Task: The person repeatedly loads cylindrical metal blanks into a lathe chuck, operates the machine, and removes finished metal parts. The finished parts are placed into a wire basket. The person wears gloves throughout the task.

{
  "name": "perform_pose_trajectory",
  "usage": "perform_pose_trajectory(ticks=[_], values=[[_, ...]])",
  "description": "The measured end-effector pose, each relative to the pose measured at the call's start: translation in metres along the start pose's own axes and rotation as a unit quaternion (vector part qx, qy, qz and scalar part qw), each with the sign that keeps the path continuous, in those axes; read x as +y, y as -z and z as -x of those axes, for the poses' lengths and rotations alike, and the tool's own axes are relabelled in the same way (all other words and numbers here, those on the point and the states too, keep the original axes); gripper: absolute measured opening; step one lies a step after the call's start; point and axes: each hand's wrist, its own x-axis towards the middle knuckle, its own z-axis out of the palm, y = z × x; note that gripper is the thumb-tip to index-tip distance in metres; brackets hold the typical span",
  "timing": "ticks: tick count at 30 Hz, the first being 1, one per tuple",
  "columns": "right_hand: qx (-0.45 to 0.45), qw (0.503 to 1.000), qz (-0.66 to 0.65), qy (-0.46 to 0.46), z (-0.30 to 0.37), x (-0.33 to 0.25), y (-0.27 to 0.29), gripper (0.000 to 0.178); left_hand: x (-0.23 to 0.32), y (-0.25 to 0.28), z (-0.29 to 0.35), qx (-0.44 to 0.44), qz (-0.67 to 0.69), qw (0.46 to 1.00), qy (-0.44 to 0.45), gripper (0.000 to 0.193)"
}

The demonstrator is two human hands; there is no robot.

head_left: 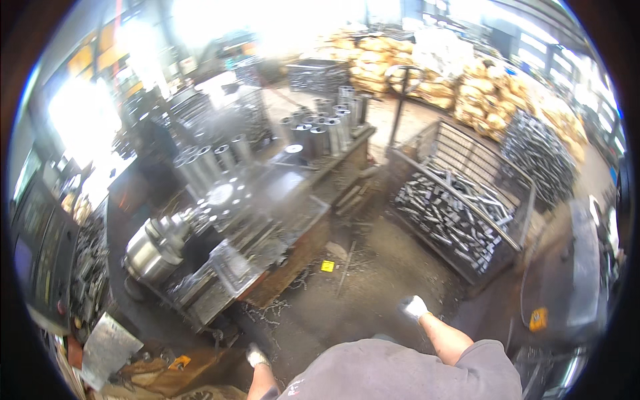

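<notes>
My left hand point(257, 356), in a white glove with a dark front, hangs low beside the near end of a metal-working machine point(230, 267). My right hand point(415, 307), gloved the same way, is held out over the dark floor, nearest to a wire-sided cart point(490, 150) full of short metal pieces point(453, 213). Both hands are small and blurred, so their fingers cannot be made out, and no held thing shows. A shiny round chuck point(150, 250) sits on the machine at left.
Upright metal tubes point(319, 137) stand on the bench beyond the machine. A yellow tag point(327, 266) and metal shavings point(270, 313) lie on the floor. Stacked yellowish sacks point(373, 63) and a heap of metal parts point(539, 160) are farther back. A dark cabinet point(563, 273) stands at right.
</notes>
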Motion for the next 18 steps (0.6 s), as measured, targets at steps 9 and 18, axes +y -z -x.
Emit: perform_pose_trajectory(ticks=[9, 18], values=[[-0.104, 0.967, -0.030, 0.229, -0.128, -0.259, 0.052, 0.034, 0.147, 0.156, 0.028, 0.432, 0.057, 0.898, -0.064, 0.069], [-0.187, 0.878, -0.086, 0.433, -0.211, -0.480, 0.131, 0.028, 0.167, 0.190, 0.001, 0.310, 0.340, 0.888, 0.018, 0.053]])
